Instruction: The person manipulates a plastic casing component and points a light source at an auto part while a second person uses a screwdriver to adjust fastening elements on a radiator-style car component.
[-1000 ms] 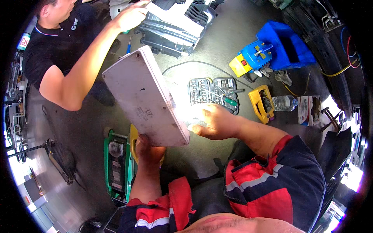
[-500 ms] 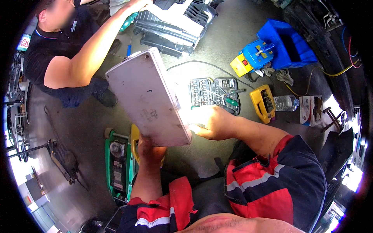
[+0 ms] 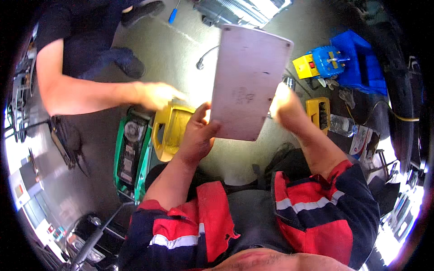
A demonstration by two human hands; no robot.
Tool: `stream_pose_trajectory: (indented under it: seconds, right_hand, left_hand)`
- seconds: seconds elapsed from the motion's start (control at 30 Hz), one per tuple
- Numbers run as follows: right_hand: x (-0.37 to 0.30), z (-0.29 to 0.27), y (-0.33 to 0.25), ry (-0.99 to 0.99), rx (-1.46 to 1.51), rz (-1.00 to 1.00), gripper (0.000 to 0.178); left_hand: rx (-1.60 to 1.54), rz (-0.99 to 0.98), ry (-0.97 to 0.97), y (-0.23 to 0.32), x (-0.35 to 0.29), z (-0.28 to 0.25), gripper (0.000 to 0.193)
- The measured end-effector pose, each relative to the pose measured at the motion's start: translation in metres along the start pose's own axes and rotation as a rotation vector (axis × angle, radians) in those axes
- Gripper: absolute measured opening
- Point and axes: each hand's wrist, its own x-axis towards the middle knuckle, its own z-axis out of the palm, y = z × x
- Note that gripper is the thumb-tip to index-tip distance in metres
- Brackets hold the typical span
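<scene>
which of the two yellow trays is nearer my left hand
The left yellow tray, between the green frame and your left hand; the other tray lies past your right hand, beside the clear bottle.

Far right, a blue bin (image 3: pixel 368 83) stands beside a blue-and-yellow machine (image 3: pixel 328 62); a blue-handled screwdriver (image 3: pixel 172 16) lies far left; a clear bottle (image 3: pixel 341 125), nearer right.

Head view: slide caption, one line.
Left hand holds a flat pale panel, the blurred right hand beside it, above the floor.
</scene>
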Motion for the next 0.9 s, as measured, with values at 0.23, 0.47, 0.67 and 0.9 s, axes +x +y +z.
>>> stream_pose_trajectory:
  seconds: [0.23, 0.47, 0.67, 0.9]
  right_hand:
    - [0.007, -0.01, -0.045, 0.226, 1.653, 0.491, 0.064]
    - [0.004, -0.008, -0.037, 0.246, 1.437, 0.617, 0.052]
    - [-0.003, -0.008, -0.041, 0.233, 1.234, 0.493, 0.051]
    - [-0.008, -0.018, -0.045, 0.304, 1.253, 0.439, 0.052]
  left_hand:
    - [0.375, -0.137, 0.116, -0.016, -0.004, 0.023, 0.067]
    - [0.857, 0.212, 0.007, -0.029, -0.021, 0.019, 0.047]
    - [1.469, 0.013, -0.248, -0.078, 0.023, -0.034, 0.025]
    - [2.028, -0.777, 0.432, -0.082, 0.036, -0.104, 0.039]
